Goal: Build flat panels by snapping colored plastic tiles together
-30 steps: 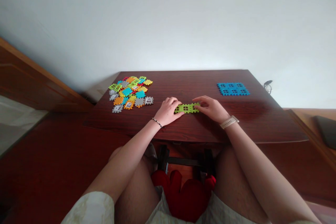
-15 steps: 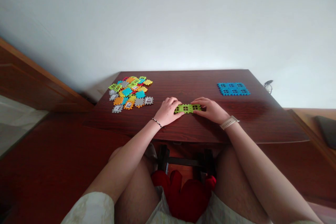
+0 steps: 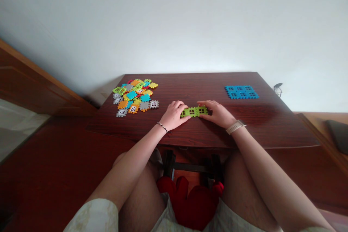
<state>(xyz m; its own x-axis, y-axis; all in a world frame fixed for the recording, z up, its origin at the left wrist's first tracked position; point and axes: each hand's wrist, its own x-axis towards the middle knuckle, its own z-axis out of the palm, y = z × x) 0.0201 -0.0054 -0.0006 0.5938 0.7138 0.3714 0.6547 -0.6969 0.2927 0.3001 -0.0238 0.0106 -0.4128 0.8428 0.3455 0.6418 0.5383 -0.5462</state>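
Three green square building tiles (image 3: 192, 112) with window cut-outs lie in a row at the middle of the table, edge to edge. My left hand (image 3: 175, 113) is closed on the left end of the row, thumb at the near edge and fingers at the far edge. The right-hand tile is gripped by my right hand (image 3: 214, 113) in the same way, between thumb and fingers. Parts of both end tiles are hidden by my fingers.
On the table's (image 3: 174, 87) left side lies a heap of loose tiles (image 3: 136, 96) in grey, orange, yellow, green, turquoise and red. A flat blue panel of joined window tiles (image 3: 241, 92) lies at the back right. Behind stands a white wall (image 3: 174, 21).
My right hand has moved slightly left, and the right green tile now sits closer against the row. My left hand has stayed in place.
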